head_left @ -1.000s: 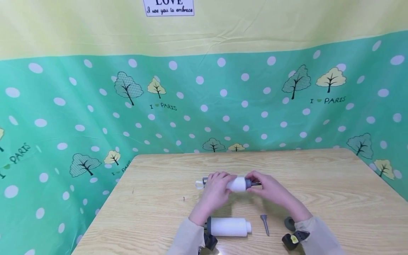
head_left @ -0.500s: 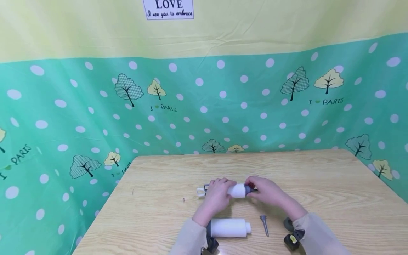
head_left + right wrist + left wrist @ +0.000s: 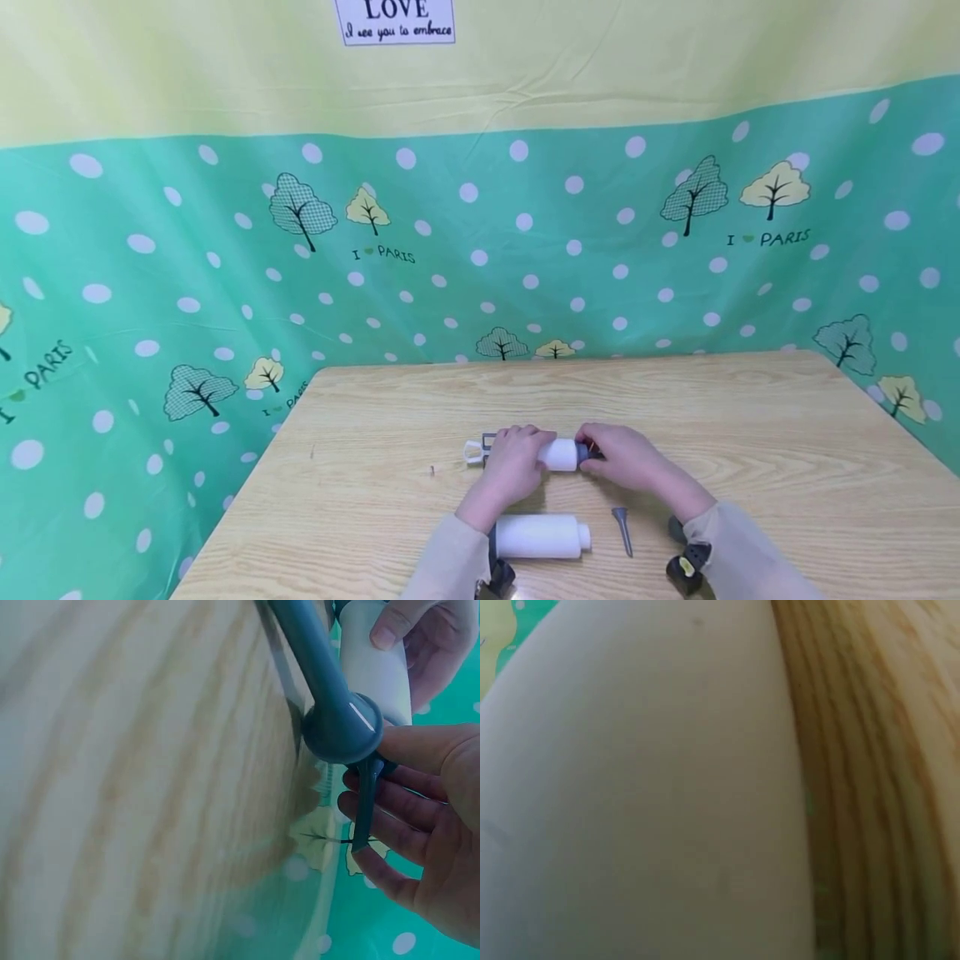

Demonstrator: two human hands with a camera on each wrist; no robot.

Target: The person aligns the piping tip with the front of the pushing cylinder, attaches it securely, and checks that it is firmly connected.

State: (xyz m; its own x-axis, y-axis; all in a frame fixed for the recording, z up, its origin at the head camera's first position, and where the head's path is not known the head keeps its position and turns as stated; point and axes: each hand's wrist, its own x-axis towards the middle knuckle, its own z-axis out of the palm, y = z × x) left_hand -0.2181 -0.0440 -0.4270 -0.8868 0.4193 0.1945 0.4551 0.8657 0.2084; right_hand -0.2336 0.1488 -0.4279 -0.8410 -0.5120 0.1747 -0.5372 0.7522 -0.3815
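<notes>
My left hand (image 3: 515,462) grips a white cylinder (image 3: 559,455) from above, over the middle of the table. At its left end a grey frame and a white loop (image 3: 473,452) stick out past the hand. My right hand (image 3: 626,457) holds the cylinder's grey end cap (image 3: 582,452) between thumb and fingers. From this end a thin grey stem (image 3: 365,806) runs along the right fingers in the right wrist view. There, my left hand (image 3: 442,645) shows behind, with its thumb on the cylinder. How the cap joins the cylinder is partly hidden.
A second white cylinder (image 3: 538,536) lies nearer me and fills much of the left wrist view. A grey tapered nozzle (image 3: 622,531) lies right of it. A dark grey piece (image 3: 677,529) is half hidden by the right sleeve. A tiny object (image 3: 432,471) lies at left.
Both hands have come slightly nearer to me with the white cylinder between them. My right hand remains at the grey cap, and the things on the table have stayed put.
</notes>
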